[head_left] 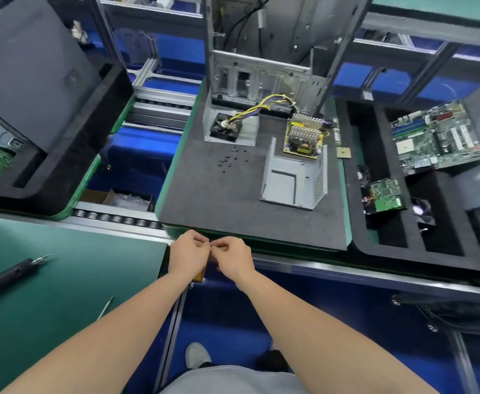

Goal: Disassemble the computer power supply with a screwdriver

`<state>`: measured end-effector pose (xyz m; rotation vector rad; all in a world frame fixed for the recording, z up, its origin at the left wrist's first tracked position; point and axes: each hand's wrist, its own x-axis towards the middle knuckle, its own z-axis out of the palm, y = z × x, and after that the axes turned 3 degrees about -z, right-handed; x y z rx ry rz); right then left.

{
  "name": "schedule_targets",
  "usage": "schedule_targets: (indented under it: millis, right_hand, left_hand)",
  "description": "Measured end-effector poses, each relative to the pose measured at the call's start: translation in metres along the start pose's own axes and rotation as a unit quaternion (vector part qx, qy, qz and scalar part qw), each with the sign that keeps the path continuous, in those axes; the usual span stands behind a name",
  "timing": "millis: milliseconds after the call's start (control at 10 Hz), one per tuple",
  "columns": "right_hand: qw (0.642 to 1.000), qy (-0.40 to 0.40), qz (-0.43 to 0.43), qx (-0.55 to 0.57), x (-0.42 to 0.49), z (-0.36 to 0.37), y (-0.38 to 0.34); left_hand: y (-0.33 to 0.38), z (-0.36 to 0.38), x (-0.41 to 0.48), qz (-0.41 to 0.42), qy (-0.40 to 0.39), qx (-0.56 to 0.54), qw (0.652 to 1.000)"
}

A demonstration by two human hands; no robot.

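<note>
The power supply lies in parts on the grey mat. Its empty metal case sits mid-right, and behind that is the circuit board with heatsinks. The cover with the black fan is at the back left, joined to the board by a yellow and purple cable bundle. Several small black screws lie loose in front of the fan. My left hand and my right hand meet at the mat's near edge, fingers curled and fingertips touching; I see nothing held. An electric screwdriver lies far left.
An open computer chassis stands behind the mat. Black foam trays hold a motherboard and a small board on the right; another tray is on the left. A thin tool lies on the green mat.
</note>
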<state>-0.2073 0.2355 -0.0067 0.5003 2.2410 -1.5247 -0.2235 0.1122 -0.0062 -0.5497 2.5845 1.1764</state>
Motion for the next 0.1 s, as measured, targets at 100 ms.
schedule_targets:
  millis: [100]
  right_hand:
    - [0.999,-0.007,-0.027,-0.045,-0.0018,-0.0302,0.0139]
  left_hand:
    - [0.0072,0.0203,-0.0049,-0.025,-0.011,-0.033,0.999]
